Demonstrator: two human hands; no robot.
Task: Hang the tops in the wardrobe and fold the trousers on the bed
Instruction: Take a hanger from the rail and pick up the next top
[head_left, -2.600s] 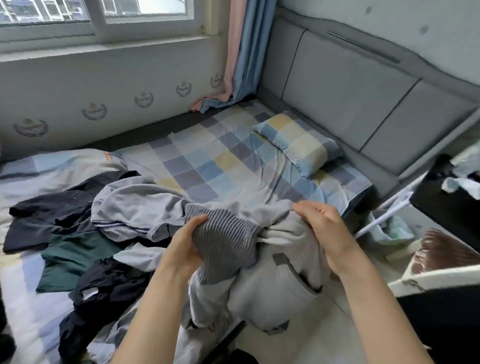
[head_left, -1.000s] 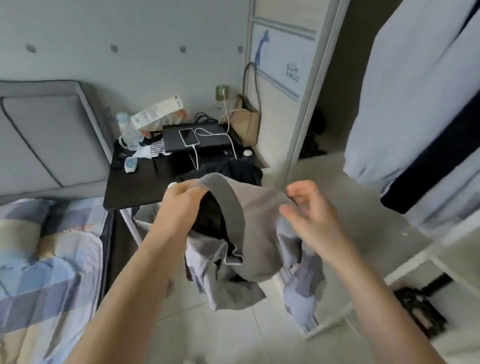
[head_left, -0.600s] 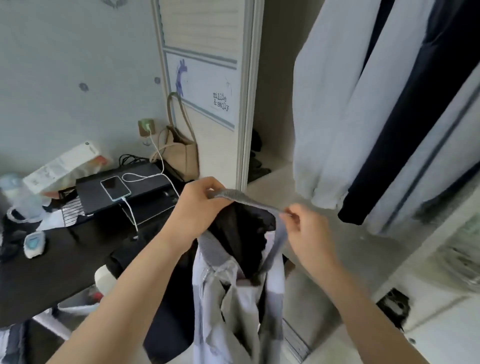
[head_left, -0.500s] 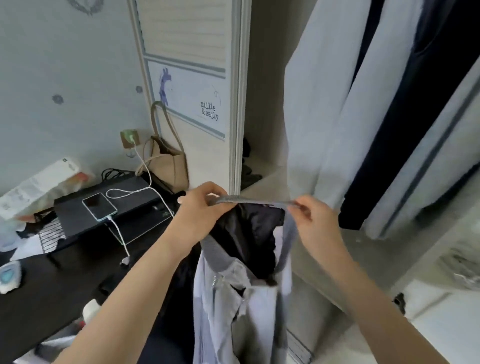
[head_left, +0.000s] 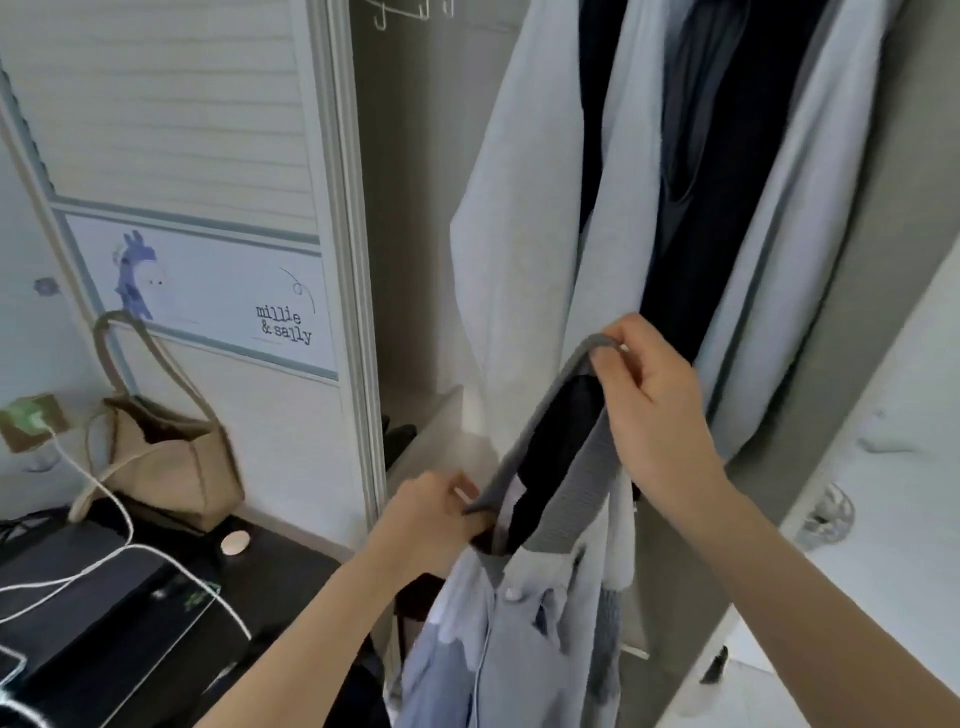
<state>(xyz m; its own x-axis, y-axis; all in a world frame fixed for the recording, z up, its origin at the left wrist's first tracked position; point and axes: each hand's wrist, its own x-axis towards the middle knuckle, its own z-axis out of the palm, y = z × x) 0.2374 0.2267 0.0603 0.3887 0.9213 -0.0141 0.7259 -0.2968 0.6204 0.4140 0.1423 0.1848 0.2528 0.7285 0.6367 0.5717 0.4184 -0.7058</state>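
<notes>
A single head-worn wide-angle view looks forward and slightly down, close on both hands (head_left: 649, 410) before the open wardrobe (head_left: 415, 208), counter (head_left: 130, 623) at lower left.

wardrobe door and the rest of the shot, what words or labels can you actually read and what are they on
"millie & sally": printed on the picture panel of the wardrobe door, right of a blue giraffe drawing.
Green marks on the black box on the table: too blurred to read.
Nothing readable on the jacket or the hanging clothes.

Soft even daylight, cool grey cast, faint shadows, motion blur throughout, wide-angle bowing at edges, bright washed-out lower right corner.
</notes>
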